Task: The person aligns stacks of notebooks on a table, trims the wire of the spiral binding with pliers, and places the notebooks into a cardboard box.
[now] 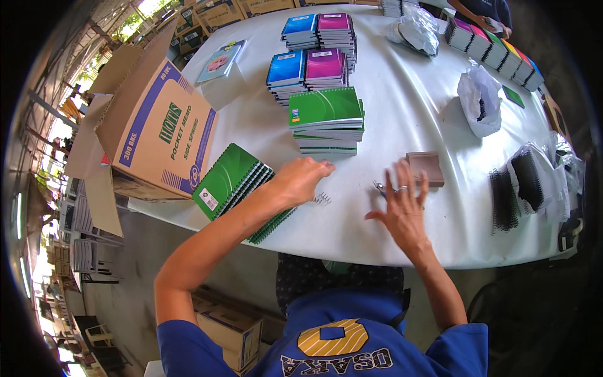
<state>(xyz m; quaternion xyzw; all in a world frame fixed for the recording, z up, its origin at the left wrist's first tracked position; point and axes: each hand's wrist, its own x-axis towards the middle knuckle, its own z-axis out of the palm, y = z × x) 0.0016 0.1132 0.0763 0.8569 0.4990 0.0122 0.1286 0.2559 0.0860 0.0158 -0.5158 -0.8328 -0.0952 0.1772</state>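
My left hand (300, 181) is curled with its fingers together, low over the table in front of the green notebook stack (326, 108). Whatever its fingers hold, if anything, is hidden. Under and beside its forearm lies a slanted row of green spiral notebooks (227, 177). Small loose wire bits (322, 198) lie just right of that wrist. My right hand (407, 210) is open, fingers spread, palm down. Beneath its fingers a small metal-tipped tool (379, 186), perhaps pliers, shows only in part. A brown block-like box (426, 168) sits just beyond its fingertips.
An open carton (164, 129) stands at the left. Blue notebooks (286, 66) and magenta notebooks (325, 64) are stacked farther back. Plastic bags (480, 100) and black spiral coils (502, 200) lie on the right. Near more notebooks (496, 51), another person (493, 16) stands at the far right.
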